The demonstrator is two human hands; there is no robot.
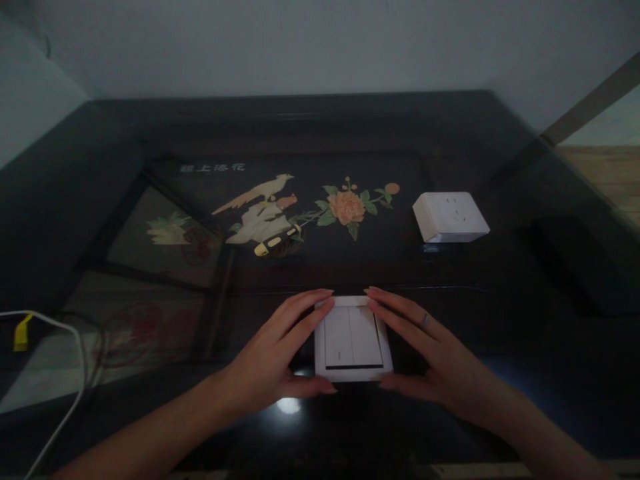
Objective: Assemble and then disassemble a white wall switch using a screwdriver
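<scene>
Row of four pale Chinese characters (213, 168) on the glossy black tabletop (360, 127), upper left: second 上, last 花; first and third too blurred. Double rocker switch (353, 340): small dark mark on left rocker, unreadable.

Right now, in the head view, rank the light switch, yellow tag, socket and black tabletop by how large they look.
1. Black tabletop
2. Light switch, though it sits nearer the camera than the socket
3. Socket
4. Yellow tag
</scene>
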